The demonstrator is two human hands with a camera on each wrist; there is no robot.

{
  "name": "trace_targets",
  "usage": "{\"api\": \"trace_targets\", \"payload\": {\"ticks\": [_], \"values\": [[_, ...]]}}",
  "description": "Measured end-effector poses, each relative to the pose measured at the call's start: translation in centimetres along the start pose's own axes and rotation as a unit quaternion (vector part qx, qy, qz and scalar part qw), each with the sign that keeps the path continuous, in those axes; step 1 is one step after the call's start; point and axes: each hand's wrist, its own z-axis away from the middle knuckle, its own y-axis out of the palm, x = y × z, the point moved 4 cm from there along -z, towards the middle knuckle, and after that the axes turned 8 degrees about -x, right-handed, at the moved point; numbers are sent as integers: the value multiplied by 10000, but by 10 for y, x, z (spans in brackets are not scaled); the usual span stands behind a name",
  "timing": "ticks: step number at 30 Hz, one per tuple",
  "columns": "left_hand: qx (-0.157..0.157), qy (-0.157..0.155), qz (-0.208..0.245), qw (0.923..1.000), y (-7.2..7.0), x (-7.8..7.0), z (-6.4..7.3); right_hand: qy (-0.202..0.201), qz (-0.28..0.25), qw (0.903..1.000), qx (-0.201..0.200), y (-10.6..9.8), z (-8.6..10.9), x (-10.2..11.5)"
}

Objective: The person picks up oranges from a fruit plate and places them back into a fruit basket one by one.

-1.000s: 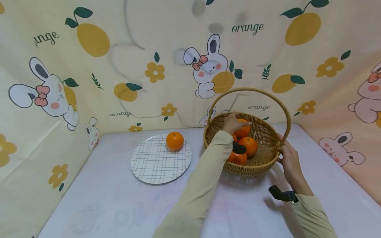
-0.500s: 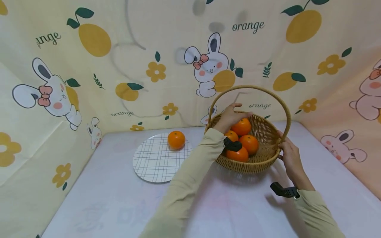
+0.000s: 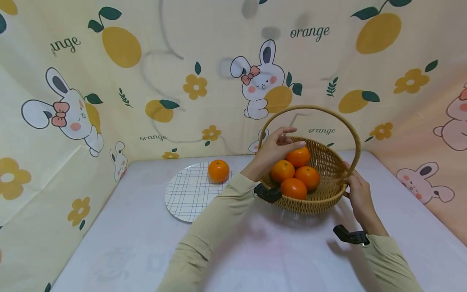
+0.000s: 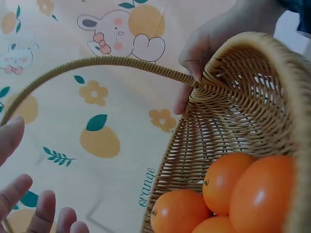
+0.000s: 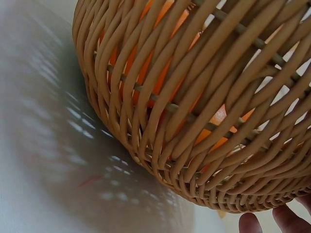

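A tan wicker basket (image 3: pixel 330 162) with a tall arched handle leans with its mouth toward me, several oranges (image 3: pixel 307 178) heaped inside. My right hand (image 3: pixel 361 196) grips its right rim at the foot of the handle; in the right wrist view only some fingertips (image 5: pixel 286 219) show by the weave. Over the basket's left rim, my left hand (image 3: pixel 271 151) has its fingers spread and holds nothing. Its thumb is just above the rearmost orange (image 3: pixel 299 156); contact is unclear. In the left wrist view the left hand (image 4: pixel 34 199) is apart from the fruit, near the handle (image 4: pixel 112 60).
To the left lies a round white plate (image 3: pixel 186 194) with a grid pattern, partly behind my left sleeve. A single orange (image 3: pixel 218 170) sits near its back edge. A printed cloth backdrop (image 3: pixel 204 48) rises behind the pale table (image 3: pixel 120 227).
My left hand has drawn left and back from among the oranges to the basket's left rim, its fingers spreading. The right hand keeps its grip. The view has shifted slightly.
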Motion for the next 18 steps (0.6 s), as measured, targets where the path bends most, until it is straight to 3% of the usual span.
{"api": "trace_targets", "payload": {"ticks": [5,8,14,18], "values": [[-121,409,-97,9990,-22,-2,15,52,-57,10000,-53,0,1,0],[-388,604,-186,9972,-41,0,20,62,-76,9999,-101,1,1,-1],[-1227,747,-501,9884,-85,8,30,-71,-78,9996,-249,1,1,0],[-1781,559,-754,9795,-115,18,37,-119,-248,9993,-255,1,3,0]]}}
